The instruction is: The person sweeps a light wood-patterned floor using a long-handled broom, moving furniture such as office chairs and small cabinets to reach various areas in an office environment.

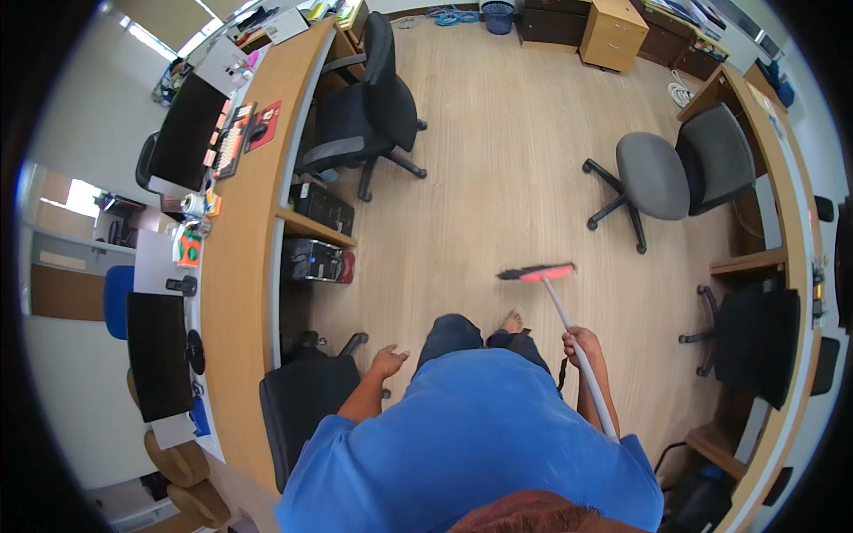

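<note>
My right hand (pixel 581 345) grips the pale handle of a broom (pixel 590 380), whose upper end runs back past my right forearm. The broom's pink head with dark bristles (pixel 545 272) rests at the wood-look floor (pixel 480 220), a little ahead of my bare foot (pixel 512 322). Out to my left side, my left hand (pixel 390 362) holds nothing, its fingers apart, near a black office chair (pixel 313 400).
A long wooden desk (pixel 240 280) runs along the left, with computer cases (pixel 323 210) beneath. A black armchair (pixel 373 106) stands ahead left, a grey swivel chair (pixel 656 176) ahead right. Another black chair (pixel 753 340) stands at the right desk. A blue wastebasket (pixel 498 17) and cables (pixel 453 15) lie far ahead.
</note>
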The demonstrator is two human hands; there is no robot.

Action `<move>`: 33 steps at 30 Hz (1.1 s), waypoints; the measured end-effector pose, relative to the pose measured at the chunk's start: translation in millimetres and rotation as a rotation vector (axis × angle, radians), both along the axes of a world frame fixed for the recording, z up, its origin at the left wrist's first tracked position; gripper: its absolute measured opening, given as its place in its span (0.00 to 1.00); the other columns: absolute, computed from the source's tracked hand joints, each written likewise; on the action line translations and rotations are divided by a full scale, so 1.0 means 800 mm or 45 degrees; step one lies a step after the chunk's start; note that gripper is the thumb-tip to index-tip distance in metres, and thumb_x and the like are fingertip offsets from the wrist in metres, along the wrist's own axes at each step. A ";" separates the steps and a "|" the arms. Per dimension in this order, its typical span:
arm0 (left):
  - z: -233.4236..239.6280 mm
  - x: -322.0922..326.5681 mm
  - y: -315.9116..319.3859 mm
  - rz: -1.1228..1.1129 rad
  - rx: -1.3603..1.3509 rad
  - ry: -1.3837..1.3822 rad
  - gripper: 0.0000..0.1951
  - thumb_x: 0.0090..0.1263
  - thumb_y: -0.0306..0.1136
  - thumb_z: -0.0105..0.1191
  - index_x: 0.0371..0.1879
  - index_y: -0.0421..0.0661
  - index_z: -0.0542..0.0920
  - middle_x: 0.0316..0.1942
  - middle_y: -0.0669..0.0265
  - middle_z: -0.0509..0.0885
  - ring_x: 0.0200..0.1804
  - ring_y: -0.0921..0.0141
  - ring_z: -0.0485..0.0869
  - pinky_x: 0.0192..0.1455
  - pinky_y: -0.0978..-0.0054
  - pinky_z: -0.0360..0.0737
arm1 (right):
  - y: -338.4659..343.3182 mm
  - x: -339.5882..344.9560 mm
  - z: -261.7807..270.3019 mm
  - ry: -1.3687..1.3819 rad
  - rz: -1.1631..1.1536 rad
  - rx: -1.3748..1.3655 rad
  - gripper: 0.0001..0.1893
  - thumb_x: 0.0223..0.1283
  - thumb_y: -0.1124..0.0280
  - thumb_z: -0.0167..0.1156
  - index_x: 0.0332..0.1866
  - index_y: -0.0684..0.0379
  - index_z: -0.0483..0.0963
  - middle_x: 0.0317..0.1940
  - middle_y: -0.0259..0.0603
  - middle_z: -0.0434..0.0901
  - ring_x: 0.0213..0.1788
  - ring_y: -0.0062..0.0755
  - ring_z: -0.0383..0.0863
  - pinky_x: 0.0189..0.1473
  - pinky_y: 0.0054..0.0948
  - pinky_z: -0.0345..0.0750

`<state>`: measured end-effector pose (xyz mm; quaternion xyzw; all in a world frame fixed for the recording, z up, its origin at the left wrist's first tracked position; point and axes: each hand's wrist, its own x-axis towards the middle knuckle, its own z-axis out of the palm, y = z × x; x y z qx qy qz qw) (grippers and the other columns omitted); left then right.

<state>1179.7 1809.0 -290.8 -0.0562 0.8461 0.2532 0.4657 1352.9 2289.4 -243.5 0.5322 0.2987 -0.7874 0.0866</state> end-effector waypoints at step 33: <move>0.006 -1.009 0.630 0.053 0.520 0.312 0.33 0.60 0.48 0.56 0.61 0.41 0.65 0.50 0.52 0.77 0.49 0.63 0.78 0.51 0.71 0.74 | 0.448 -1.106 0.148 0.252 0.345 -0.012 0.08 0.60 0.69 0.51 0.42 0.59 0.64 0.20 0.33 0.67 0.14 0.17 0.63 0.11 0.16 0.59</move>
